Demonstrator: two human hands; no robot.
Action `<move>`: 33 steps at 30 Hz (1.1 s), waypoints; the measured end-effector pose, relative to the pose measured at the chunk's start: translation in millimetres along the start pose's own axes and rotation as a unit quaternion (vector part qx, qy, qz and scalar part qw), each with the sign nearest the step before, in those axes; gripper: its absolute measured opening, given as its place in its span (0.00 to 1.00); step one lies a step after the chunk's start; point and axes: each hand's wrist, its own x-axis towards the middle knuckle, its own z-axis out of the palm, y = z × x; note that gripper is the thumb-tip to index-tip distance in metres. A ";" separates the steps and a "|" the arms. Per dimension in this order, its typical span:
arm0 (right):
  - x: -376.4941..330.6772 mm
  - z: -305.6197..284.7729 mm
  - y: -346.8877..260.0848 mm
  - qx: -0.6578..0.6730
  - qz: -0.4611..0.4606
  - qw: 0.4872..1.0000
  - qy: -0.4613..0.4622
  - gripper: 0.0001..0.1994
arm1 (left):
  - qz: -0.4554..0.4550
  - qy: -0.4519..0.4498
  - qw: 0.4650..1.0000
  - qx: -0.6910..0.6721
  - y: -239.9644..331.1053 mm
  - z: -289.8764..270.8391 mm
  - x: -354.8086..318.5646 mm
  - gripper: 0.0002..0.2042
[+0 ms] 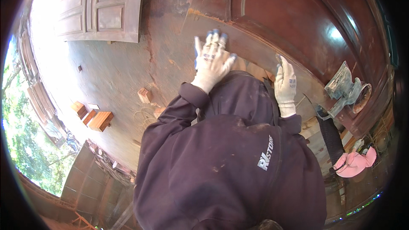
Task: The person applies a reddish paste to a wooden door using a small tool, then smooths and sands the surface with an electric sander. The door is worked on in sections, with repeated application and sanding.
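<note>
My left hand, in a white work glove with bluish fingertips, lies with its fingers spread on the flat border of a large reddish-brown door panel. My right hand, gloved alike, is at the near edge of the same panel, its fingers stretched out and close together. No held thing shows in either hand. Whatever lies under the palms is hidden. Between the hands, light brown pieces show partly behind my dark hood. Both dark sleeves reach forward toward the panel.
A paneled door lies at the far left. Several wooden blocks are on the floor at left. On the right, a dusty metal-like tool rests on the panel, with a pink cloth-like item nearer me.
</note>
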 end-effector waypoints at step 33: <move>80.7 106.2 -60.9 -0.166 -0.179 0.967 -0.073 0.15 | -0.515 0.434 0.564 -0.477 -109.8 78.0 99.2 0.28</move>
